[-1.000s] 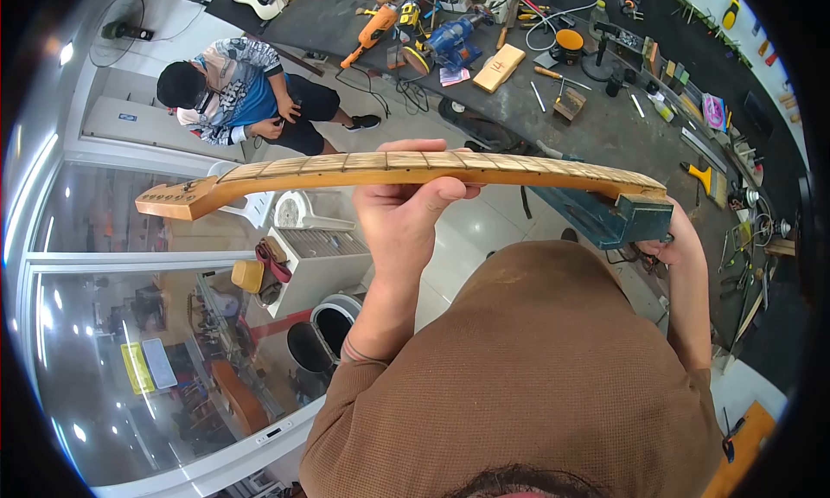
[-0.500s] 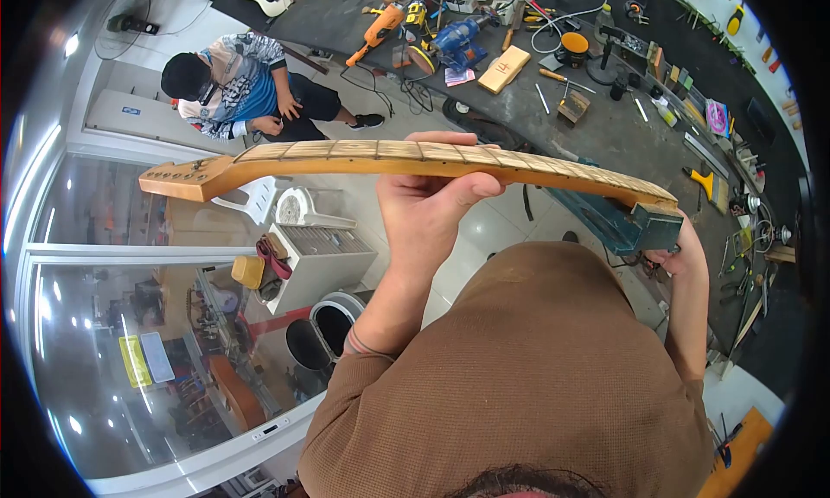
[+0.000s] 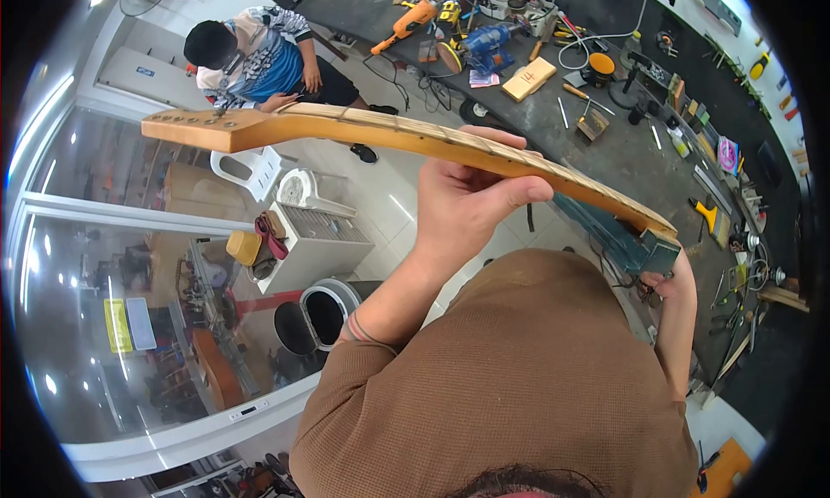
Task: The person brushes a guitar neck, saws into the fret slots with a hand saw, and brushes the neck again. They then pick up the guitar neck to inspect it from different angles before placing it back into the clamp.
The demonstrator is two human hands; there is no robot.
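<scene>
A guitar neck stretches across the view, its headstock at the left and its frets facing up and away. My left hand is closed around the neck near its middle, thumb along the near edge and fingers over the far side. At the right, the heel end of the neck sits at the jaws of a dark green vise. My right hand is curled just below the vise; most of its fingers and whatever they hold are hidden.
A workbench carries an orange power tool, a blue bench grinder, a wooden block and a yellow-handled brush. Another person sits at the upper left. White plastic chairs and a bin stand on the floor.
My left hand has slid along the neck toward the vise. The view has turned slightly, so the neck slants more down to the right. My right hand stays by the vise.
</scene>
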